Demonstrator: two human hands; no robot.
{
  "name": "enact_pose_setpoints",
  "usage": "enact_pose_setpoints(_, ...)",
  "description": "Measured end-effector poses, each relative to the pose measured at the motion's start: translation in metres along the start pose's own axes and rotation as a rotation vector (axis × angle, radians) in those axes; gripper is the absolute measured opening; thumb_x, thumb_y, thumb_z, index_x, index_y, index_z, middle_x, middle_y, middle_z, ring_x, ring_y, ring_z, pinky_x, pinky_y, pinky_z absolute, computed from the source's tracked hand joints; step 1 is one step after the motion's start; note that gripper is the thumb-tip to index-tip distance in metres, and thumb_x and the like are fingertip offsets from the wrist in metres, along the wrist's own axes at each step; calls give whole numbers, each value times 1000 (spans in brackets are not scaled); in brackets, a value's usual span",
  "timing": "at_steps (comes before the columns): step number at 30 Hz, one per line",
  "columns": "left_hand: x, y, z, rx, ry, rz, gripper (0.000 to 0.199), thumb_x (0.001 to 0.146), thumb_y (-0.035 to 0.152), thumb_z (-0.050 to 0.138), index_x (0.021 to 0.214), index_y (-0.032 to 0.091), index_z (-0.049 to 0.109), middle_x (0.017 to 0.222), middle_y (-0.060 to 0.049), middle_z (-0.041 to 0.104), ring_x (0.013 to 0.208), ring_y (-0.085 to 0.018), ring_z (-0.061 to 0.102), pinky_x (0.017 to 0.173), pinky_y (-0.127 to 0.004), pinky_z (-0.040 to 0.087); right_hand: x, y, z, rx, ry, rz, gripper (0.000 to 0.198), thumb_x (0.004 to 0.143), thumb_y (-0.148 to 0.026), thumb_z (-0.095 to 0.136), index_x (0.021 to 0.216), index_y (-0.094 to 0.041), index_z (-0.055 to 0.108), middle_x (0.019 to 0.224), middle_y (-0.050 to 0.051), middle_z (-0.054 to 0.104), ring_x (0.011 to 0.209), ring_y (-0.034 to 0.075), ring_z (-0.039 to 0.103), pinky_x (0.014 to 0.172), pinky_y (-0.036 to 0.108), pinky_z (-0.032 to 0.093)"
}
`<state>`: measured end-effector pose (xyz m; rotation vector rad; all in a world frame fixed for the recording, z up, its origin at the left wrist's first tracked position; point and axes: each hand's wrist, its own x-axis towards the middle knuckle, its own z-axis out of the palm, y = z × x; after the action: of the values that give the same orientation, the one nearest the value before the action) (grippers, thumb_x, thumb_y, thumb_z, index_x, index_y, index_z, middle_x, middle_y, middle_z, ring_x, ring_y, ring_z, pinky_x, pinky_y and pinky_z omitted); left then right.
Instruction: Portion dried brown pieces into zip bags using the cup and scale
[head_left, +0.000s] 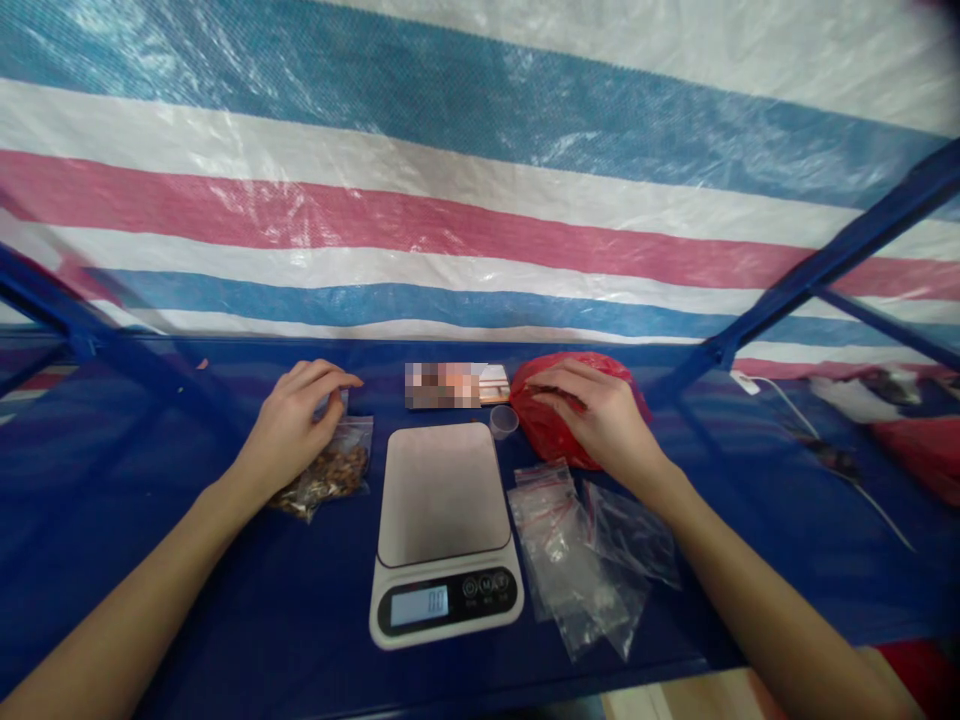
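At the left of the head view, my left hand point(304, 410) is held with its thumb and fingers apart, over a small clear zip bag point(349, 455) of brown dried pieces. I see nothing in its grip. My right hand point(589, 410) reaches over a red plastic bag point(544, 430), its fingers stretched and slightly bent against the bag's top. What the red bag contains is hidden. Between the hands lies a white digital kitchen scale point(446, 500) with a bare platform, its display showing 0.0. Several flat clear zip bags point(574, 570) overlap to the right of the scale.
Behind the scale stand a small clear plastic cup point(504, 421) and a flat, partly blurred-out object point(495, 384). A blue metal frame bar point(772, 300) rises at the right. A white cable point(787, 400) trails over the blue surface. Striped sheeting point(480, 230) hangs behind.
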<state>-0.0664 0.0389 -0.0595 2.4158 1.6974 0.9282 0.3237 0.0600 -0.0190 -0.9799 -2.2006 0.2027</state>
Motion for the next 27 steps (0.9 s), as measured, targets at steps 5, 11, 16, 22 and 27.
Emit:
enact_pose_setpoints(5, -1, 1, 0, -8, -1, 15, 31, 99, 24, 44, 107, 20, 74, 108, -9, 72, 103, -28, 63, 96, -44, 48, -2, -9, 17, 17, -155, -62, 27, 104, -16, 55, 115, -22, 78, 110, 11, 76, 99, 26, 72, 88, 38, 59)
enact_pose_setpoints(11, 0, 2, -2, 0, 1, 18, 32, 98, 24, 44, 105, 19, 75, 106, -10, 72, 100, -28, 63, 94, -45, 49, -6, -8, 20, -61, -316, -113, 31, 106, -13, 47, 115, -20, 76, 113, 12, 74, 100, 25, 71, 87, 37, 58)
enact_pose_setpoints(16, 0, -1, 0, 0, -4, 19, 32, 98, 24, 44, 103, 20, 75, 104, -9, 72, 100, -28, 63, 94, -44, 49, -2, -10, 25, 31, -272, -99, 25, 106, -18, 53, 112, -21, 77, 111, 11, 75, 100, 25, 71, 88, 38, 58)
enact_pose_setpoints(22, 0, -2, 1, -5, -11, 26, 31, 96, 23, 46, 101, 20, 76, 102, -8, 73, 98, -28, 63, 93, -44, 49, 1, -6, 32, 130, -203, -102, 18, 103, -16, 61, 107, -21, 78, 114, 10, 74, 104, 24, 72, 92, 37, 60)
enact_pose_setpoints(27, 1, -4, 3, 5, -6, 35, 31, 96, 22, 46, 99, 21, 76, 101, -6, 72, 99, -26, 63, 93, -41, 49, 4, -5, 29, 203, -134, -87, 19, 100, -12, 63, 101, -22, 80, 115, 9, 79, 106, 23, 75, 93, 37, 61)
